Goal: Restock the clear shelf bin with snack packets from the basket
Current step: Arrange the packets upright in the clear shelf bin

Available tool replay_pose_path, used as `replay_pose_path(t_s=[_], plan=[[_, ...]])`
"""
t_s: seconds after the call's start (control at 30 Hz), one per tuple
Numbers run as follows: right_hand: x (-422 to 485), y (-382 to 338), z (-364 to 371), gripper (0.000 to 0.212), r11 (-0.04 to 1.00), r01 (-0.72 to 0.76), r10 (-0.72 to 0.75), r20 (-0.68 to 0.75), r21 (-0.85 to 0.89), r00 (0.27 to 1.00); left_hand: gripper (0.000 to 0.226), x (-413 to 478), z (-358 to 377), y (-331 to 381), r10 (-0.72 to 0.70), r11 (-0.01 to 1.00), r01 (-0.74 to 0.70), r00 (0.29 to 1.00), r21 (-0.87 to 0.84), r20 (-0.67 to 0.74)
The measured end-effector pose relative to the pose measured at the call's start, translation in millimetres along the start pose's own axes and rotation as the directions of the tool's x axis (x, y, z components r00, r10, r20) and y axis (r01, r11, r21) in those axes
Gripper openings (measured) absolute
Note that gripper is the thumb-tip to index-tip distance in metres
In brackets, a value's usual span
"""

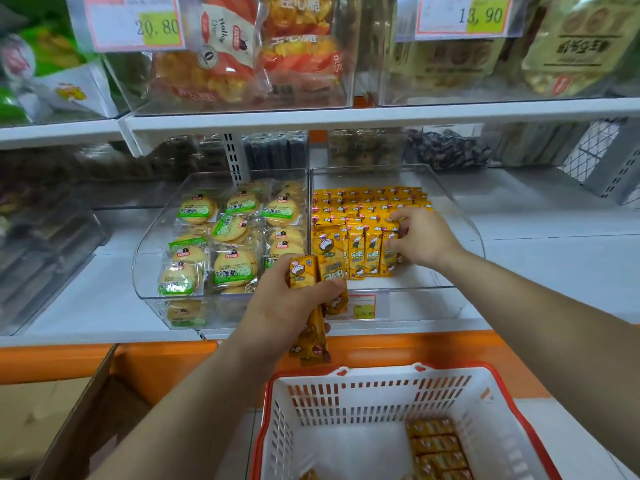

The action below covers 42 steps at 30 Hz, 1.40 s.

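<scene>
White with a red rim, the basket [346,403] sits lowest, a few yellow packets [436,445] lying along its right side. Above it, the left hand [287,306] grips a bundle [311,271] of the same packets at the clear bin's [460,230] front lip. Inside the bin, the right hand [426,240] pinches the end packet [388,259] of the upright front row [356,254], fingers curled.

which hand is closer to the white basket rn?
Left. The left hand, gripping yellow packets, hangs just above the far rim of the basket; the right hand is farther up, inside the clear bin, pinching the front-row packets.
</scene>
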State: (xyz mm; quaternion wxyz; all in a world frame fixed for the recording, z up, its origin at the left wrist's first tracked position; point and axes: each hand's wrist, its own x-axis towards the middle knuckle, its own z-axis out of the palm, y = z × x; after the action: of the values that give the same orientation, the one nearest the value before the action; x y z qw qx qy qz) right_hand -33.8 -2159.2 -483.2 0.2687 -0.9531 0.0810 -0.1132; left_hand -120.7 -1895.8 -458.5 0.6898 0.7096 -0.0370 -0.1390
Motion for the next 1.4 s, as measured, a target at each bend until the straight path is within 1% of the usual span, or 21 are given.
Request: replay_pose_path(t_s=[0.1, 0.13, 0.2, 0.27, 0.33, 0.4, 0.47, 0.57, 0.63, 0.7, 0.8, 0.9, 0.93, 0.97, 1.03, 1.1, 1.13, 1.23, 1.27, 1.33, 1.4], plan=[[-28, -13, -28, 0.040, 0.997, 0.074, -0.075, -0.046, -0.026, 0.996, 0.031, -3, 3, 1, -0.006, 1.000, 0.006, 1.000, 0.002, 0.003], [-41, -17, -37, 0.032, 0.994, 0.095, -0.093, -0.043, 0.052, 0.995, 0.031, -5, 5, 1, -0.007, 1.000, 0.007, 1.000, 0.008, 0.011], [-71, -25, -53, 0.018, 0.939, 0.094, -0.107, 0.021, 0.330, 0.994, 0.030, -9, 9, 1, -0.004, 1.000, 0.003, 1.000, 0.026, 0.031], [-100, -32, -61, 0.021, 0.838, 0.065, -0.142, 0.101, 0.542, 0.985, 0.031, -14, 15, 0, 0.005, 0.998, -0.008, 0.998, 0.057, 0.057], [-120, -39, -61, 0.028, 0.780, 0.051, -0.181, 0.147, 0.624, 0.972, 0.031, -19, 23, -1, 0.017, 0.996, -0.025, 0.995, 0.087, 0.095], [-131, -45, -60, 0.038, 0.745, 0.033, -0.203, 0.178, 0.666, 0.963, 0.030, -24, 32, -3, 0.035, 0.993, -0.050, 0.990, 0.105, 0.136], [-137, -49, -61, 0.043, 0.755, 0.061, -0.240, 0.189, 0.653, 0.952, 0.029, -29, 39, -5, 0.037, 0.993, -0.055, 0.985, 0.104, 0.167], [-142, -50, -68, 0.033, 0.814, 0.146, -0.315, 0.215, 0.563, 0.925, 0.031, -37, 44, -8, 0.019, 0.993, -0.042, 0.979, 0.107, 0.201], [-142, -46, -76, 0.026, 0.812, 0.161, -0.320, 0.197, 0.561, 0.927, 0.031, -42, 45, -7, 0.014, 0.995, -0.033, 0.981, 0.094, 0.192], [-139, -41, -85, 0.021, 0.757, 0.082, -0.238, 0.156, 0.649, 0.959, 0.035, -45, 42, -4, 0.000, 0.998, -0.009, 0.991, 0.066, 0.137], [-137, -30, -93, 0.021, 0.591, -0.081, -0.087, 0.163, 0.803, 0.983, 0.037, -44, 35, -1, -0.024, 0.999, 0.023, 0.999, 0.026, 0.039], [-143, -31, -82, 0.020, 0.404, -0.252, -0.034, 0.289, 0.879, 0.957, 0.033, -43, 33, -2, -0.029, 0.999, 0.030, 0.999, -0.032, 0.016], [-146, -34, -76, 0.020, 0.377, -0.293, -0.048, 0.334, 0.879, 0.941, 0.034, -43, 36, -3, -0.027, 0.999, 0.028, 0.999, -0.045, 0.020], [-150, -37, -69, 0.020, 0.392, -0.313, -0.073, 0.368, 0.865, 0.927, 0.037, -43, 39, -4, -0.024, 0.998, 0.025, 0.999, -0.052, 0.023], [-157, -43, -57, 0.020, 0.496, -0.302, -0.117, 0.407, 0.814, 0.906, 0.042, -40, 45, -5, -0.015, 0.998, 0.016, 1.000, -0.068, 0.016], [-162, -49, -47, 0.024, 0.562, -0.280, -0.121, 0.412, 0.778, 0.903, 0.034, -36, 46, -6, 0.015, 0.996, -0.015, 1.000, -0.083, 0.009], [-164, -52, -45, 0.033, 0.570, -0.282, -0.106, 0.409, 0.772, 0.906, 0.030, -34, 45, -6, 0.032, 0.996, -0.030, 0.999, -0.082, 0.012], [-165, -54, -44, 0.075, 0.585, -0.274, -0.104, 0.406, 0.764, 0.908, 0.022, -32, 40, -8, 0.067, 0.998, -0.067, 0.996, -0.016, 0.061], [-164, -54, -45, 0.080, 0.602, -0.259, -0.120, 0.407, 0.755, 0.906, 0.019, -31, 39, -9, 0.074, 0.997, -0.074, 0.994, 0.001, 0.079], [-161, -51, -47, 0.080, 0.640, -0.228, -0.150, 0.410, 0.733, 0.899, 0.020, -30, 36, -8, 0.071, 0.997, -0.073, 0.992, 0.024, 0.107], [-156, -46, -49, 0.072, 0.651, -0.209, -0.154, 0.396, 0.730, 0.905, 0.028, -28, 32, -6, 0.059, 0.996, -0.067, 0.991, 0.064, 0.118]])
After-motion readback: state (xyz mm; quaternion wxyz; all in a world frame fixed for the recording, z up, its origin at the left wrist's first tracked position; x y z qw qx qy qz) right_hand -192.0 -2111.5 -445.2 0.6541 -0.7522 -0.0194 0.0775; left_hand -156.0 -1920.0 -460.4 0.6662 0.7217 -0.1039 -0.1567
